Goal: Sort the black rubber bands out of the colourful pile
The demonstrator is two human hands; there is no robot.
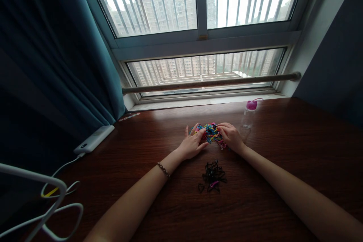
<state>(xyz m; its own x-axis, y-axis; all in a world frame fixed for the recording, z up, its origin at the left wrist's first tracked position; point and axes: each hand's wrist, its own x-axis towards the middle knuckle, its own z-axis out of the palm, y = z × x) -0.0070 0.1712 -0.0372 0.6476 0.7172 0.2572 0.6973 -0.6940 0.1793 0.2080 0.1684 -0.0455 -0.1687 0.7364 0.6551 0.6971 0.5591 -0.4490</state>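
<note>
A heap of small rubber bands in blue, pink, yellow and other colours lies on the brown table between my hands. My left hand rests on the heap's left side, fingers spread. At the right side, my right hand has its fingertips bent together against the bands. Whatever is between those fingertips is too small to make out. Nearer to me sits a loose pile of black bands, with a pink band among them and one black band slightly apart at its left.
A clear bottle with a pink lid stands beyond my right hand. A white power strip lies at the left by the blue curtain, its white cable trailing forward. The window and a horizontal rail border the table's far side.
</note>
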